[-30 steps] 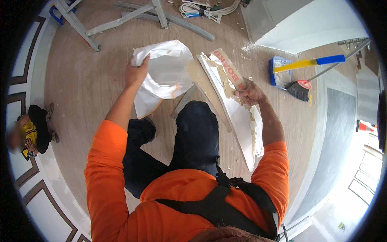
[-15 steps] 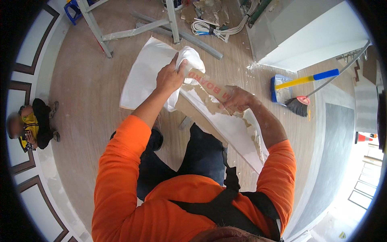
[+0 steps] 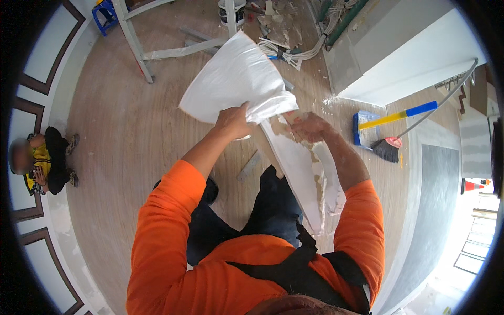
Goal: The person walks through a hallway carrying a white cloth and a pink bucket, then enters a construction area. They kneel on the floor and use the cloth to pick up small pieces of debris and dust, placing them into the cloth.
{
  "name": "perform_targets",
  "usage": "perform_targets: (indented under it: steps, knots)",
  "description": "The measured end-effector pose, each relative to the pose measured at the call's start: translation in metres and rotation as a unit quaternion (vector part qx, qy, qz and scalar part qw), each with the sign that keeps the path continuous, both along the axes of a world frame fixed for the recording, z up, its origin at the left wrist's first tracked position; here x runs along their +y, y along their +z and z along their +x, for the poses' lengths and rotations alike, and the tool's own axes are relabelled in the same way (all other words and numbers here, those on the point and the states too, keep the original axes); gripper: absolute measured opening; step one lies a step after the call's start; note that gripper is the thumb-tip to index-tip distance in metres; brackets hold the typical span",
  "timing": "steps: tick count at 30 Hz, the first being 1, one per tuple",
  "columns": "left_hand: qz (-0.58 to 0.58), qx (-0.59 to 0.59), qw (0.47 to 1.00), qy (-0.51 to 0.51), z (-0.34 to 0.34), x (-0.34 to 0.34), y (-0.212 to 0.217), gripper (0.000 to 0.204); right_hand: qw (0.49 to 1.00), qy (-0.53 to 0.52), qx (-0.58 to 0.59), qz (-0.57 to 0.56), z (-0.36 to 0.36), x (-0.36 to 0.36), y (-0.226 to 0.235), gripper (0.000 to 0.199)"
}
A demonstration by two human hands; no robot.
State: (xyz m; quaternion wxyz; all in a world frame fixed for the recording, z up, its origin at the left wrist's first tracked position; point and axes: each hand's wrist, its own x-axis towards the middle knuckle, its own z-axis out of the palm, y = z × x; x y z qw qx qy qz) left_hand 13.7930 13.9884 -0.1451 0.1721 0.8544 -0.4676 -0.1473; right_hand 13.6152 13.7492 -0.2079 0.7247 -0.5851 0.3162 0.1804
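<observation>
My left hand (image 3: 234, 122) is closed on the bunched edge of a white sack (image 3: 227, 79), which spreads out flat and pale beyond it. My right hand (image 3: 311, 127) grips long, broken pieces of plasterboard (image 3: 296, 170) with ragged edges and torn paper facing. Their far ends meet the sack's gathered mouth, and the fold hides how far they reach inside. The near ends hang down beside my right forearm, above my right leg.
A stepladder (image 3: 137, 44), a bucket (image 3: 231, 11) and coiled white cable (image 3: 304, 56) stand or lie ahead. A dustpan (image 3: 367, 128) and broom (image 3: 387, 149) are at right. A metal strip (image 3: 249, 166) lies near my feet. Another person (image 3: 44, 160) sits far left.
The sack has swung to the right and away from me, and its fold now covers the printed part of the plasterboard. My left hand has shifted right and nearer; the boards hang more steeply.
</observation>
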Motion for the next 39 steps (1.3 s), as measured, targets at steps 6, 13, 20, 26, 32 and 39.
perform_targets:
  steps: [6,13,20,26,32,39]
  knots:
    - [-0.042,0.187,0.979,-0.073,-0.047,-0.008,-0.006,0.053,0.998,0.000,-0.011,-0.055,0.022,0.021,-0.022,0.009]
    - [-0.022,0.390,0.916,-0.087,-0.051,0.001,0.035,0.054,0.995,-0.020,-0.102,-0.003,0.044,0.027,-0.040,0.023]
    - [-0.209,0.488,0.836,0.136,0.015,0.009,0.030,0.060,0.984,0.045,-0.130,-0.116,0.012,0.025,-0.034,0.057]
    - [-0.219,0.512,0.812,0.174,0.019,0.004,0.045,0.067,0.990,-0.088,-0.109,0.018,-0.087,-0.011,-0.032,0.070]
    - [-0.257,0.570,0.764,0.159,0.037,0.014,0.037,0.073,0.972,-0.212,-0.052,0.089,-0.166,0.069,-0.064,0.075]
    - [-0.332,0.639,0.688,0.093,0.019,0.049,0.086,0.065,0.965,-0.004,-0.017,-0.263,-0.101,0.133,-0.009,0.064]
